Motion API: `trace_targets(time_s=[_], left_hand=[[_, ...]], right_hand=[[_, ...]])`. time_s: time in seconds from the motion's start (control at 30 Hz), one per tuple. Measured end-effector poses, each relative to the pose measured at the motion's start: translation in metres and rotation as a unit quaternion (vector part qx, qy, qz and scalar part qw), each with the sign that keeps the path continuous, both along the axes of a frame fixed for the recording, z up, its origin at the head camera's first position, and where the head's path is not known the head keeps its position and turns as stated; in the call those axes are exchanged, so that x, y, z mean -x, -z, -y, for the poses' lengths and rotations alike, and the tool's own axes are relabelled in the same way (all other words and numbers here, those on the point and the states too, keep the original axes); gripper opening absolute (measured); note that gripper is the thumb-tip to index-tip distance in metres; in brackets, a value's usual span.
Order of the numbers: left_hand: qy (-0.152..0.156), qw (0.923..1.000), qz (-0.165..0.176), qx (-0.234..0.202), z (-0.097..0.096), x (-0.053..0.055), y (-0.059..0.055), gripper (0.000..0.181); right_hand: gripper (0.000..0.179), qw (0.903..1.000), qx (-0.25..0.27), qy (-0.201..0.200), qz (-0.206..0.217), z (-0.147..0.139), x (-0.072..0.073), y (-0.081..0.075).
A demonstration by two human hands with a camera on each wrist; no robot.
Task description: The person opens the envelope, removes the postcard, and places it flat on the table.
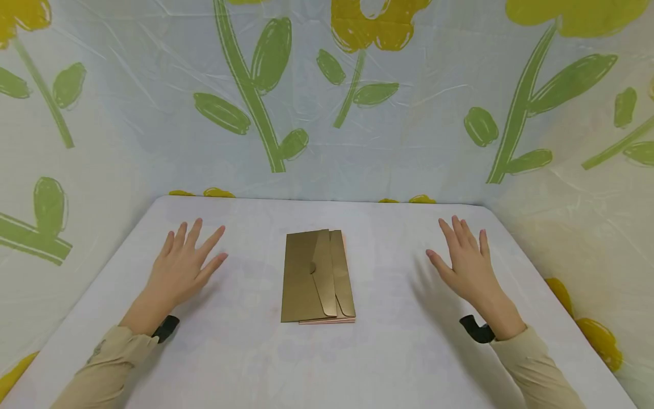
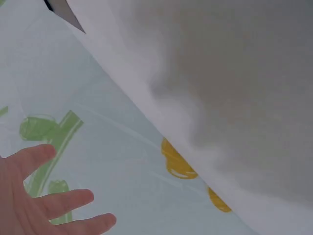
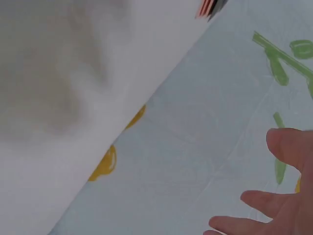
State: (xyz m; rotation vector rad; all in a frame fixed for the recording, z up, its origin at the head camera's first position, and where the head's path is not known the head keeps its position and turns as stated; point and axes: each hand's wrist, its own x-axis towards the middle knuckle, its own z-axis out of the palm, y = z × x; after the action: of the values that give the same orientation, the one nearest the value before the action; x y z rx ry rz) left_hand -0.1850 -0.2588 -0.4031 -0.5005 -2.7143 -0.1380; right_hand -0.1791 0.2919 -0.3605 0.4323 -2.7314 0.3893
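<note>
A small stack of gold-brown envelopes (image 1: 301, 278) lies near the middle of the white table. The top one shows a pointed flap with a small round tab, and pinkish edges show beneath. My left hand (image 1: 181, 267) hovers to the left of the stack, fingers spread and straight, holding nothing. On the other side my right hand (image 1: 467, 267) is likewise spread above the table, apart from the envelopes. Only a corner of the stack (image 2: 72, 17) enters the left wrist view, at the top. The right wrist view catches the layered edges of the envelopes (image 3: 208, 7).
The white table (image 1: 230, 358) has a back edge against a hanging cloth (image 1: 409, 153) printed with yellow flowers and green leaves. Similar cloth rises along both sides. A black band (image 1: 166, 328) sits on the left wrist, another black band (image 1: 477, 330) on the right.
</note>
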Motion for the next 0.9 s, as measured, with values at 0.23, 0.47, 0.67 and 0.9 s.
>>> trace_targets(time_s=[0.23,0.47,0.67,0.9], left_hand=[[0.02,0.9998,-0.005,-0.008,-0.028,0.008,-0.013,0.056],[0.068,0.9946,0.059,-0.052,-0.066,0.018,-0.01,0.055],[0.109,0.9827,0.128,-0.078,-0.097,0.026,-0.011,0.065],[0.152,0.9456,0.272,-0.095,-0.127,0.032,-0.006,0.107]], right_hand=[[0.066,0.996,0.056,-0.019,-0.067,0.018,0.01,-0.011],[0.061,0.9899,0.109,-0.046,-0.079,0.053,0.023,-0.022],[0.061,0.9874,0.125,-0.069,-0.067,0.083,0.032,-0.023],[0.064,0.9859,0.112,-0.123,-0.019,0.123,0.034,-0.01]])
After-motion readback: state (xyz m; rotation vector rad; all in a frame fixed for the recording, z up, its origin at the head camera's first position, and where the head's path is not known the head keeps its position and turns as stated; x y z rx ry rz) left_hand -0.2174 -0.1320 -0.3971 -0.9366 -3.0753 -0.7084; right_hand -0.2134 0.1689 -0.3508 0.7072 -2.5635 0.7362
